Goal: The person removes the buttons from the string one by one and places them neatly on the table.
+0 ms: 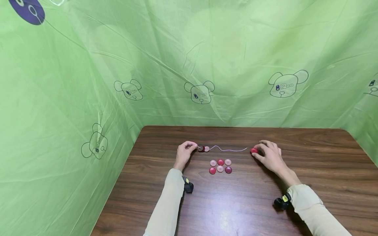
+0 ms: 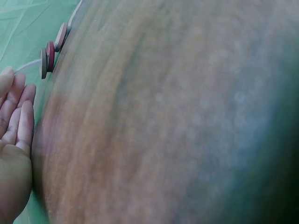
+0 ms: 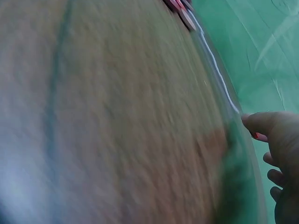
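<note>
At the back of the table, my left hand (image 1: 185, 153) pinches one end of a thin pale string (image 1: 230, 150). A few buttons, dark brown, dark red and a pink button (image 1: 207, 148), are threaded close to those fingertips; the left wrist view shows them standing on edge along the string. To the right of the string's free end, my right hand (image 1: 270, 156) holds a red button (image 1: 253, 150) between thumb and fingers. In the right wrist view only a sliver of that red button (image 3: 255, 135) shows behind the thumb.
Several loose buttons lie flat in two rows between the hands, among them a pink button (image 1: 220, 168) and a purple button (image 1: 228, 170). The brown wooden table (image 1: 224, 203) meets a green printed cloth (image 1: 165, 111) at its back and left edges.
</note>
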Available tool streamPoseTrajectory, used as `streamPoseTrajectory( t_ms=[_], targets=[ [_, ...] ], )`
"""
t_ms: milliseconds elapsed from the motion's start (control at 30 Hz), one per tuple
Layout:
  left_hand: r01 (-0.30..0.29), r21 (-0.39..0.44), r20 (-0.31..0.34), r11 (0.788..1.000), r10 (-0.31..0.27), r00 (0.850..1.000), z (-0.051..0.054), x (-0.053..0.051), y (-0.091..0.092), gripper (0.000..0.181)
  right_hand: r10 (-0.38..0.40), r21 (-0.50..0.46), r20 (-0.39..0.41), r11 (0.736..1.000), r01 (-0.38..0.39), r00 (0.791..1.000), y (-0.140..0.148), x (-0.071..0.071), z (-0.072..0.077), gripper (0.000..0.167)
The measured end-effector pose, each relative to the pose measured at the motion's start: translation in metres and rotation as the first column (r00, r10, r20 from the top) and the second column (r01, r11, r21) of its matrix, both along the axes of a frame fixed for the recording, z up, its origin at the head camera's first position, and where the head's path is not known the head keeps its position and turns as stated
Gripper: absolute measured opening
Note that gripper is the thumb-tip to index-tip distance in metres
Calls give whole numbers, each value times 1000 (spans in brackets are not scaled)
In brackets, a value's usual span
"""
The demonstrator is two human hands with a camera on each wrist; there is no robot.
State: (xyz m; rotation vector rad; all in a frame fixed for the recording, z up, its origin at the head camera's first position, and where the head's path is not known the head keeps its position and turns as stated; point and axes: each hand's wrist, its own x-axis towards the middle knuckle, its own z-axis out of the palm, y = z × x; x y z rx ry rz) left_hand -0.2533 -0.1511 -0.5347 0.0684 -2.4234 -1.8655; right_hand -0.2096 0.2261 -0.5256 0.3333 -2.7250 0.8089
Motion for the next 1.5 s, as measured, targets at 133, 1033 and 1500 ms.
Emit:
streamPoseTrajectory(
  t_ms=[133,1033,1500],
  targets=[
    [2,-2,0,1000,-2,1000,-1,0,0,13,35,-14,-12,999,-36,999,-15,5,1,24],
    [6,6,5,1000,-6,1000,1,0,0,13,210,58,-47,977,-207,976,-62,27,-7,28],
    [0,-10,10,1000,0,1000,-1,0,-1,11,233,-6,-17,972,-233,972,-100,4,18,32]
  ],
)
